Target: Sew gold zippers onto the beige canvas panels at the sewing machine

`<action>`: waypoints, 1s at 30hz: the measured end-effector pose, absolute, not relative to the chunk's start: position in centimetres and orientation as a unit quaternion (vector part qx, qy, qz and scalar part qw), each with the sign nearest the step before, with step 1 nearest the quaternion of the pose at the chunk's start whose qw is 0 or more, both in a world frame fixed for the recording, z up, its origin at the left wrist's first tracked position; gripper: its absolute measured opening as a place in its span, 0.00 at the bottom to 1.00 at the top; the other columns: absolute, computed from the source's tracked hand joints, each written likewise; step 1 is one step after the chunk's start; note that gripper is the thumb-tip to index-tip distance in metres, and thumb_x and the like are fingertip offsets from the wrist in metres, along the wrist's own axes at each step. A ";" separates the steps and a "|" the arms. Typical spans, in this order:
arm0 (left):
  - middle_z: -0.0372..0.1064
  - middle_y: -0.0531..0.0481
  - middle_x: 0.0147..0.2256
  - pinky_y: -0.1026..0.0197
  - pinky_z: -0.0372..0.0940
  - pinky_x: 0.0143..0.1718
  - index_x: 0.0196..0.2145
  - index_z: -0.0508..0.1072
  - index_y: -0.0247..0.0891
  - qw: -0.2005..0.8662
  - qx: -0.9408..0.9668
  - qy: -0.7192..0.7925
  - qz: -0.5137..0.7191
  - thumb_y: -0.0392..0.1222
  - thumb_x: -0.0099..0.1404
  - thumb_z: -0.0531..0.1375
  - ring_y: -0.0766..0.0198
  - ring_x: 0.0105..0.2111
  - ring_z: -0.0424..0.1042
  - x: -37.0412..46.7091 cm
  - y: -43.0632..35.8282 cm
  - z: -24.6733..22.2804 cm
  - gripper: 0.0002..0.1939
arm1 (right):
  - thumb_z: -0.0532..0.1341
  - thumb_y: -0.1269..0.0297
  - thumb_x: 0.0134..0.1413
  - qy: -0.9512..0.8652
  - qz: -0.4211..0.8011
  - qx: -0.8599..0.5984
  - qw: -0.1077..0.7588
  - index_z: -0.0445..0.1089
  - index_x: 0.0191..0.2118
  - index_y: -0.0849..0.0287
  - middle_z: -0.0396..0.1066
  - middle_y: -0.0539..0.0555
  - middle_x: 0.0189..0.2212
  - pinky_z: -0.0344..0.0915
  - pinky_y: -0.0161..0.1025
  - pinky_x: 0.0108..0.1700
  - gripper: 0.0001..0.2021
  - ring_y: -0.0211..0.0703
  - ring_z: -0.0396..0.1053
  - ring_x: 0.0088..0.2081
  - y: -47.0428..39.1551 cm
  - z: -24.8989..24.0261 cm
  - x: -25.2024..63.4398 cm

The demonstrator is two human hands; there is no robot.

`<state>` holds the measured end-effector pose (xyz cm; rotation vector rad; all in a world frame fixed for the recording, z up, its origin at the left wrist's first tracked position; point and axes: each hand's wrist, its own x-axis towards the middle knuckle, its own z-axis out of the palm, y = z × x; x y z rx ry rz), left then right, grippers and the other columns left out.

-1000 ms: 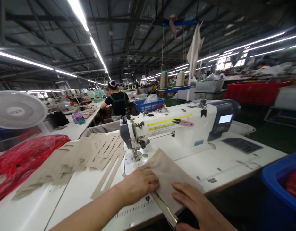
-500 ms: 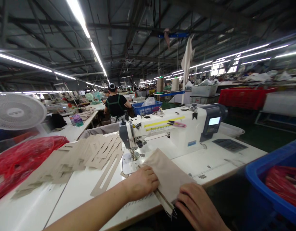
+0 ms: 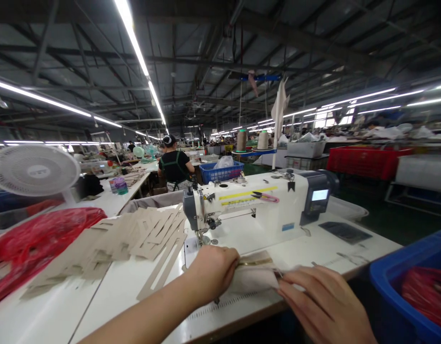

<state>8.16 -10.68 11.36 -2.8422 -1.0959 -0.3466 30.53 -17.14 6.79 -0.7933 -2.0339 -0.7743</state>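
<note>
My left hand [image 3: 215, 270] is closed on the left end of a beige fabric piece [image 3: 254, 278], just in front of the needle area of a white sewing machine [image 3: 277, 210]. The fingers of my right hand [image 3: 318, 296] pinch the fabric's right end near the table's front edge. Between the hands the piece is folded, and a brownish strip shows along its upper side. Flat beige cut pieces [image 3: 134, 239], some with long slots, lie overlapping on the table left of the machine. Pink-handled snips [image 3: 265, 197] rest on the machine's arm.
Red plastic wrapping [image 3: 44, 239] and a white fan [image 3: 36, 169] are at the left. A blue bin [image 3: 403, 286] stands at the right, by the table edge. Beyond the machine, a person [image 3: 174, 165] sits near a blue basket [image 3: 220, 172]. Thread cones [image 3: 242, 141] stand behind the machine.
The fabric, earlier spread flat and slanting toward me, is now folded and stretched sideways between my hands. My right hand has moved right and slightly up. The view has tilted upward a little.
</note>
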 end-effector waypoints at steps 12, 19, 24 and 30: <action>0.59 0.56 0.21 0.66 0.55 0.25 0.29 0.65 0.37 -0.289 -0.784 -0.433 -0.339 0.40 0.64 0.50 0.66 0.23 0.61 7.0 -11.5 13.7 0.08 | 0.60 0.52 0.49 -0.785 0.251 -0.501 0.263 0.67 0.24 0.58 0.67 0.49 0.23 0.60 0.34 0.29 0.14 0.42 0.66 0.27 -13.5 13.7 34.2; 0.70 0.38 0.42 0.50 0.68 0.37 0.49 0.61 0.34 -0.399 -0.672 -0.508 -0.363 0.47 0.63 0.51 0.53 0.40 0.72 4.6 -10.4 4.6 0.20 | 0.60 0.54 0.42 -0.700 0.280 -0.567 0.332 0.67 0.25 0.59 0.61 0.46 0.15 0.55 0.34 0.21 0.12 0.38 0.60 0.19 -4.5 8.6 31.3; 0.43 0.39 0.63 0.36 0.33 0.60 0.62 0.50 0.38 -0.202 -0.852 -0.467 -0.125 0.53 0.50 0.66 0.46 0.63 0.38 1.6 -9.0 3.8 0.47 | 0.59 0.61 0.41 -0.697 0.252 -0.586 0.327 0.67 0.23 0.59 0.66 0.49 0.18 0.60 0.36 0.27 0.07 0.43 0.66 0.25 0.1 2.2 27.1; 0.34 0.33 0.64 0.33 0.23 0.58 0.64 0.39 0.30 -0.141 -0.882 -0.450 -0.023 0.72 0.47 0.57 0.43 0.63 0.32 2.9 -7.9 4.8 0.60 | 0.51 0.56 0.55 -0.666 0.182 -0.635 0.347 0.63 0.49 0.67 0.72 0.58 0.32 0.64 0.41 0.36 0.21 0.48 0.70 0.34 -0.8 0.1 26.8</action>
